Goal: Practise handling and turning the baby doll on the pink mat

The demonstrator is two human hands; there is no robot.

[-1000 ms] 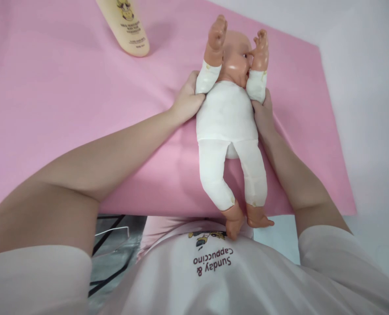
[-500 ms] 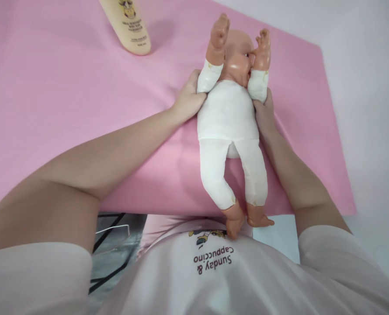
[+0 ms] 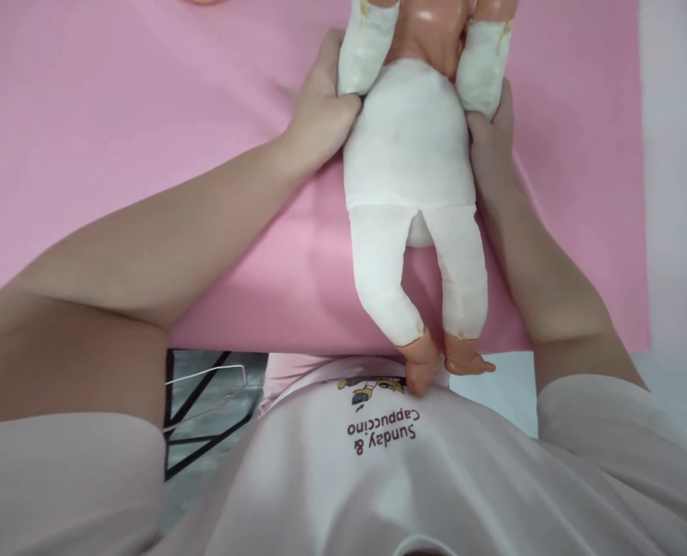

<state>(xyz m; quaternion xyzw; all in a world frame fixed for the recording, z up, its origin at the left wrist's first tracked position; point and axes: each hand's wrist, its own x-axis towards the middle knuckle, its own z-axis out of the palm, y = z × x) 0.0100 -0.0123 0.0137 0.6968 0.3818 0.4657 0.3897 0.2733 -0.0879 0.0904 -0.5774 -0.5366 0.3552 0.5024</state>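
A baby doll (image 3: 410, 147) with a white cloth body and tan plastic head, hands and feet is on its back, its feet pointing toward me. The top of its head and its hands are cut off by the upper edge of the view. My left hand (image 3: 326, 108) grips the doll's side under its arm at the left, thumb in front. At the other side my right hand (image 3: 491, 147) holds it in the same way, thumb near the armpit. The fingers of both hands are mostly hidden behind the doll. One doll foot (image 3: 421, 359) reaches over the table's near edge, by my shirt.
The doll is over a table with a pink cover (image 3: 147, 100). At the top edge shows a sliver of a pale yellow bottle (image 3: 203, 1). Black metal bars (image 3: 204, 448) are below the table at the left. A white surface (image 3: 679, 193) lies beyond the right edge.
The view has tilted down and closer, so the doll's head and most of the bottle have left the frame. Both hands keep the same hold on the doll.
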